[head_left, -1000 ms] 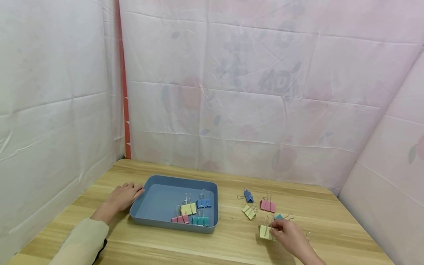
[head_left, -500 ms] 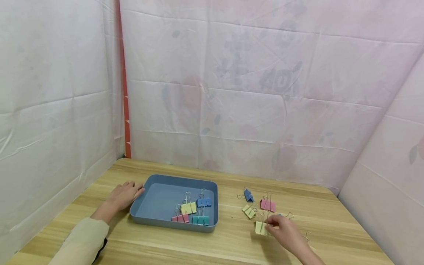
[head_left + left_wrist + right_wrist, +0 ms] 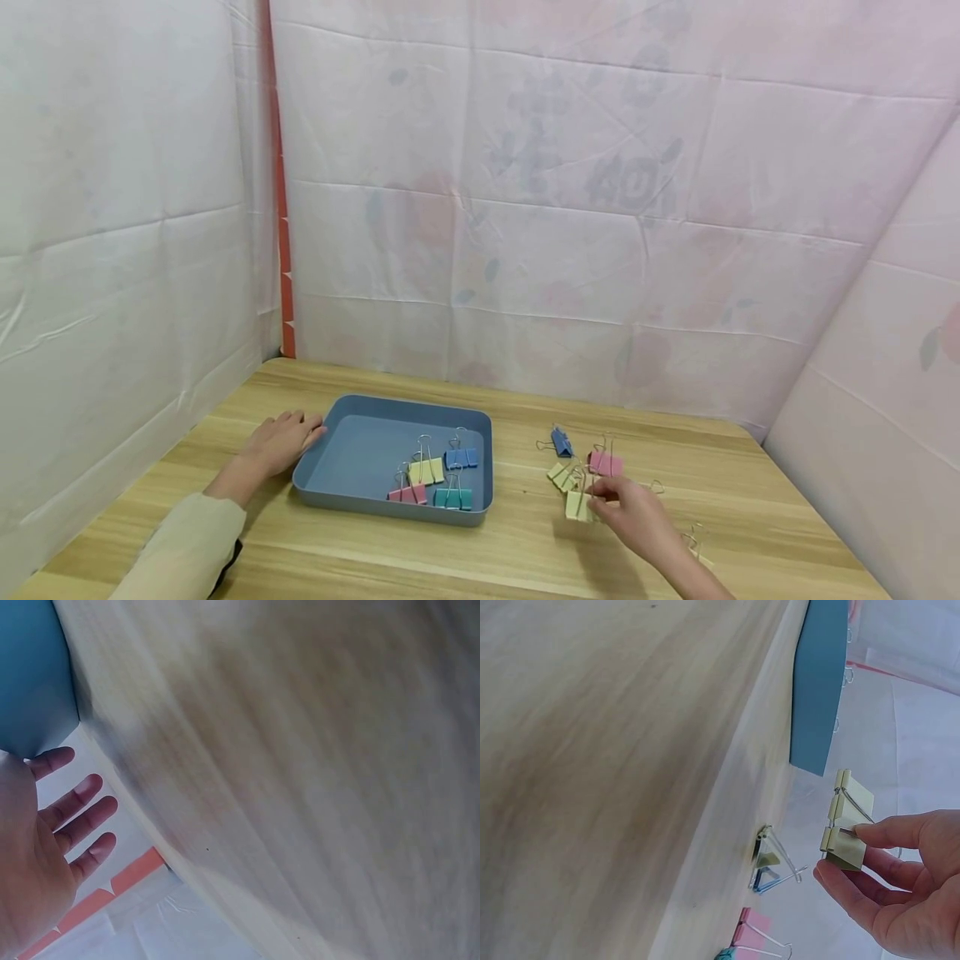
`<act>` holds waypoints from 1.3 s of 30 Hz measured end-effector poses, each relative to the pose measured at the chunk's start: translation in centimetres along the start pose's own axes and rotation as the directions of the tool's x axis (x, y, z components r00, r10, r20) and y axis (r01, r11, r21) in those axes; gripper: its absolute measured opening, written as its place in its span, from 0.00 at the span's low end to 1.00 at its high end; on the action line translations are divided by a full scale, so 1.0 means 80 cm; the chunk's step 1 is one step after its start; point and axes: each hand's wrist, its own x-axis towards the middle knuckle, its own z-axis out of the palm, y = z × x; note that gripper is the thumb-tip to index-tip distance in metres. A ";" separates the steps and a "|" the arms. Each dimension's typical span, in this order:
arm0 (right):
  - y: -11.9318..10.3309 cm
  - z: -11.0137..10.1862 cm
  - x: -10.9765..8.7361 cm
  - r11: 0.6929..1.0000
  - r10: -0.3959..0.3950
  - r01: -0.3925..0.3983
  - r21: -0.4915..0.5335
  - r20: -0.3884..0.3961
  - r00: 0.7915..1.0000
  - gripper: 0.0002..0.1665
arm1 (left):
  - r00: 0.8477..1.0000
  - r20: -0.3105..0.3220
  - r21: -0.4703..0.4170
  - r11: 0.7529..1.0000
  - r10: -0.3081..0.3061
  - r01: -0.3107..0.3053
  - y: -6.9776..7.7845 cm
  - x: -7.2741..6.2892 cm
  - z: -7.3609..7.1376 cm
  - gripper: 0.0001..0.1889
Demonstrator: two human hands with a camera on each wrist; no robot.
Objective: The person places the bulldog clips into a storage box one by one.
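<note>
Held yellow clip (image 3: 577,507) moved nearer tray (image 3: 356,454); lettering (image 3: 626,182) illegible.

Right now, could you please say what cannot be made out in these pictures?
Head view: a clip's body, hidden by the right hand; only its wire handle shows.
Head view: most of the lower-right clip, behind the right forearm.
Left wrist view: tray, mostly cut off by the left edge.
Right wrist view: tray's inside, behind its wall.

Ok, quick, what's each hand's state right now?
Left hand: open, beside the blue tray.
Right hand: closed, pinching a pale yellow binder clip.
</note>
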 end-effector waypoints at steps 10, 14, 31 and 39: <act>-0.011 0.004 0.006 0.999 -0.024 0.024 0.041 0.004 1.000 0.03 | 1.000 0.004 -0.003 1.000 -0.004 0.004 -0.001 0.001 0.001 0.18; -0.014 0.004 0.008 0.997 -0.056 0.056 0.052 0.012 0.998 0.03 | 1.000 0.004 -0.004 1.000 -0.005 0.005 -0.001 0.001 0.001 0.18; -0.033 0.016 0.021 0.985 -0.154 0.152 0.087 0.026 0.988 0.03 | 1.000 0.008 -0.030 0.999 -0.011 0.011 0.001 -0.002 0.000 0.19; -0.047 0.023 0.028 0.988 -0.115 0.112 0.108 0.024 0.993 0.03 | 1.000 0.005 -0.022 1.000 -0.005 0.005 0.000 0.000 0.000 0.17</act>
